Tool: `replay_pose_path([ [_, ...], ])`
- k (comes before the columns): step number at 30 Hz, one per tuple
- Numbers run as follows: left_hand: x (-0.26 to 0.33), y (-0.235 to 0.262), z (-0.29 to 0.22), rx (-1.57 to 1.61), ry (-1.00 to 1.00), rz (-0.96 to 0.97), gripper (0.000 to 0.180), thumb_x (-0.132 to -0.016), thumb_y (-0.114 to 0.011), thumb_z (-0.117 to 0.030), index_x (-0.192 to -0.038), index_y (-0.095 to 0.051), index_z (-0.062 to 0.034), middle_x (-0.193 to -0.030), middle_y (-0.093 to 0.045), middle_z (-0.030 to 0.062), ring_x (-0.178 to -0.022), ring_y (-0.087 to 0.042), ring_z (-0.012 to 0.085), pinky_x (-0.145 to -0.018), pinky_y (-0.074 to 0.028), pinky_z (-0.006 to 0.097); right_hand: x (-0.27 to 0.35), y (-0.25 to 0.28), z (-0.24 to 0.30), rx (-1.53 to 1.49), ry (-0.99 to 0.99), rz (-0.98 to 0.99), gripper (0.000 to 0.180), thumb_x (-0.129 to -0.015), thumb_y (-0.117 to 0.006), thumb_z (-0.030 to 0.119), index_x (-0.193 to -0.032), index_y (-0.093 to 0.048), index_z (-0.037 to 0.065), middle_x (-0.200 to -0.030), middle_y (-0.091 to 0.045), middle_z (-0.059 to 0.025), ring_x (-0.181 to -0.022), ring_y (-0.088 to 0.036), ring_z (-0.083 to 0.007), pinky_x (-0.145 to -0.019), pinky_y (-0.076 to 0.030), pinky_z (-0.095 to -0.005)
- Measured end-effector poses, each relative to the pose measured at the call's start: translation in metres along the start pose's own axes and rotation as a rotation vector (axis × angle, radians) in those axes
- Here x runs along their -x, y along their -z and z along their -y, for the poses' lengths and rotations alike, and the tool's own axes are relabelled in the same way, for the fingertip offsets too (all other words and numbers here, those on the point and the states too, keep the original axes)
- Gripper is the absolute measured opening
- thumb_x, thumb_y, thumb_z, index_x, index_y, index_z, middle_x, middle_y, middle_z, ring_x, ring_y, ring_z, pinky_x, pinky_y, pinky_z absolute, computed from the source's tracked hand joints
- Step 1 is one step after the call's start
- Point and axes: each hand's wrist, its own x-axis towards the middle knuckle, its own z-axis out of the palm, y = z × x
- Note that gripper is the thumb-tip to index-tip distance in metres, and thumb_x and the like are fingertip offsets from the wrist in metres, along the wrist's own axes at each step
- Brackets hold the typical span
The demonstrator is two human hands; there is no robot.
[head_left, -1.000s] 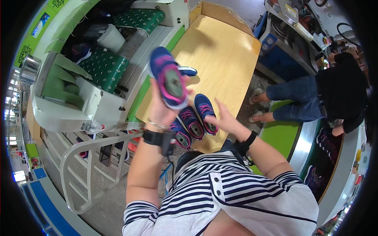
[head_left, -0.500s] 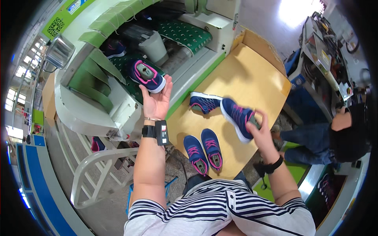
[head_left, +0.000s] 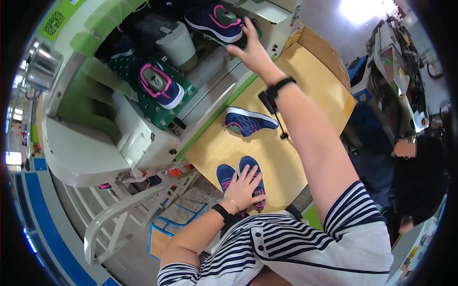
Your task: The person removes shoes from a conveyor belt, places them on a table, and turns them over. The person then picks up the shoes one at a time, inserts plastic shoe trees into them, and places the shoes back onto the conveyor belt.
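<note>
My right hand reaches into the machine opening, its thumb and fingers apart. Just beyond its fingertips a navy sneaker with pink lining and a white sole sits over the right-hand green belt; whether they touch it I cannot tell. My left hand lies with spread fingers across a pair of sneakers on the board, mostly over the right sneaker; the left sneaker is partly covered. Beyond them, another navy sneaker lies on its side. One more sneaker sits on the left-hand green belt.
The pale machine housing has green flaps hanging at its opening. A white cup-shaped part stands between the belts. The wooden board has a cardboard edge. At the right, a person stands near equipment.
My right hand has carried a sneaker from above the board up to the right-hand belt and opened. My left hand has left the sneaker on the left belt and come down onto the pair.
</note>
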Motion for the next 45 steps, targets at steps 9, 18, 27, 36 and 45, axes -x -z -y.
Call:
replay_pose_path([
  [9, -0.003, -0.010, -0.001, 0.162, 0.046, -0.028, 0.067, -0.084, -0.070, -0.052, -0.128, -0.062, -0.0021, -0.144, -0.054, 0.0140, -0.136, -0.046, 0.0380, -0.101, -0.044, 0.047, 0.347, 0.096, 0.024, 0.236, -0.552, 0.276, 0.064, -0.078, -0.074, 0.012, -0.137, -0.050, 0.005, -0.124, -0.062, -0.0228, -0.117, -0.060, -0.0383, -0.098, -0.049, -0.0408],
  [18, 0.002, -0.007, 0.001, 0.216, 0.096, -0.065, 0.061, -0.091, -0.065, -0.047, -0.129, -0.060, 0.0007, -0.142, -0.054, 0.0188, -0.136, -0.046, 0.0382, -0.108, -0.042, 0.045, 0.378, 0.198, 0.158, 0.188, -0.838, 0.132, 0.044, -0.083, -0.077, 0.020, -0.119, -0.063, -0.001, -0.106, -0.070, -0.0169, -0.100, -0.068, -0.0252, -0.089, -0.052, -0.0350],
  [27, 0.003, -0.020, -0.003, 0.227, 0.106, -0.104, 0.052, -0.097, -0.058, -0.042, -0.129, -0.062, -0.0011, -0.141, -0.057, 0.0179, -0.135, -0.049, 0.0352, -0.109, -0.042, 0.042, 0.416, 0.092, 0.133, 0.602, -0.344, 0.277, 0.067, -0.082, -0.078, 0.022, -0.140, -0.049, 0.007, -0.144, -0.045, -0.0247, -0.139, -0.036, -0.0447, -0.115, -0.031, -0.0523],
  [36, 0.004, -0.021, 0.001, 0.175, 0.077, -0.166, 0.048, -0.095, -0.060, -0.039, -0.123, -0.066, -0.0003, -0.134, -0.061, 0.0190, -0.129, -0.054, 0.0361, -0.104, -0.046, 0.044, 0.339, 0.092, 0.110, 0.694, -0.337, 0.363, 0.046, -0.077, -0.076, 0.021, -0.120, -0.065, 0.008, -0.141, -0.049, -0.0195, -0.136, -0.039, -0.0425, -0.111, -0.034, -0.0539],
  [45, 0.001, -0.012, -0.002, 0.212, 0.072, -0.189, 0.044, -0.090, -0.068, -0.035, -0.117, -0.068, -0.0002, -0.128, -0.065, 0.0188, -0.125, -0.058, 0.0377, -0.099, -0.049, 0.044, 0.220, 0.000, 0.039, 0.809, -0.115, 0.450, 0.070, -0.079, -0.076, 0.027, -0.140, -0.050, 0.003, -0.156, -0.035, -0.0219, -0.147, -0.027, -0.0420, -0.119, -0.024, -0.0547],
])
